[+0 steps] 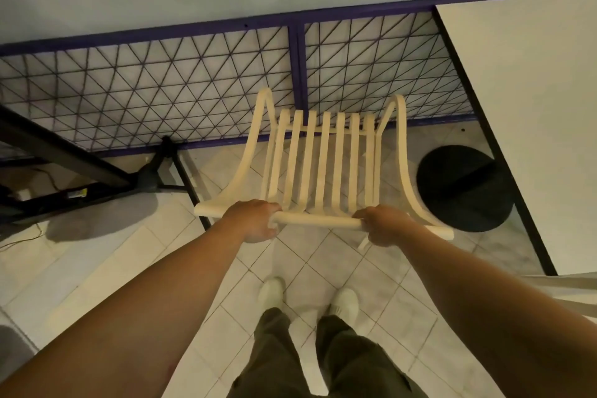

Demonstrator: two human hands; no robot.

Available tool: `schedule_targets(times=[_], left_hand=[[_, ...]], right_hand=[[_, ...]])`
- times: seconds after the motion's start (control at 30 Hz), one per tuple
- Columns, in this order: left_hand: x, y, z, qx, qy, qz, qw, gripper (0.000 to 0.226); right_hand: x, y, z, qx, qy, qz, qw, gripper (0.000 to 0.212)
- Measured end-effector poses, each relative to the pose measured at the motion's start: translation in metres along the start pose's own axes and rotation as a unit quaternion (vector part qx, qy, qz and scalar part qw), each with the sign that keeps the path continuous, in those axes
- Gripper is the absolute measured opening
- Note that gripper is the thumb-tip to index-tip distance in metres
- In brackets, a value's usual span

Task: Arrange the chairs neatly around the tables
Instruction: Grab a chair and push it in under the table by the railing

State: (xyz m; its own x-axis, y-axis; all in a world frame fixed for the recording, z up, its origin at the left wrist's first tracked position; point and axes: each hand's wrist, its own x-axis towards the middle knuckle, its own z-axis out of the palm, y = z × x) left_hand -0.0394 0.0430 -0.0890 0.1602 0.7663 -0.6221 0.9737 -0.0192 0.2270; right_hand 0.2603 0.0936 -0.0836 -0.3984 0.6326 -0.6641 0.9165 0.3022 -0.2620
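Observation:
A cream plastic chair [323, 165] with a slatted back stands right in front of me, seen from above and behind. My left hand [258, 220] grips the top rail of its backrest on the left. My right hand [384, 224] grips the same rail on the right. To the right of the chair is a white table [529, 113] with a dark edge, and its round black base [465, 187] rests on the floor just beside the chair's right side. The chair's seat and legs are mostly hidden below the backrest.
A purple metal railing [161, 87] with wire mesh runs across beyond the chair. At the left stands a dark table frame [64, 152] with a foot and cables on the tiled floor [113, 252]. Part of another cream chair [575, 284] shows at the right edge.

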Motion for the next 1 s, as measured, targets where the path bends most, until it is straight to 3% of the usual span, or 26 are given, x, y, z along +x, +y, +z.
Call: schedule_targets(times=[0.33, 1.0], left_hand=[[0.033, 0.003, -0.004, 0.029, -0.093, 0.019, 0.995, 0.080], [0.027, 0.003, 0.000, 0.068, -0.104, 0.035, 0.992, 0.091]], right_hand=[[0.013, 0.002, 0.004, 0.005, -0.046, 0.016, 0.999, 0.081], [-0.004, -0.005, 0.022, -0.010, 0.004, 0.047, 0.999, 0.075]])
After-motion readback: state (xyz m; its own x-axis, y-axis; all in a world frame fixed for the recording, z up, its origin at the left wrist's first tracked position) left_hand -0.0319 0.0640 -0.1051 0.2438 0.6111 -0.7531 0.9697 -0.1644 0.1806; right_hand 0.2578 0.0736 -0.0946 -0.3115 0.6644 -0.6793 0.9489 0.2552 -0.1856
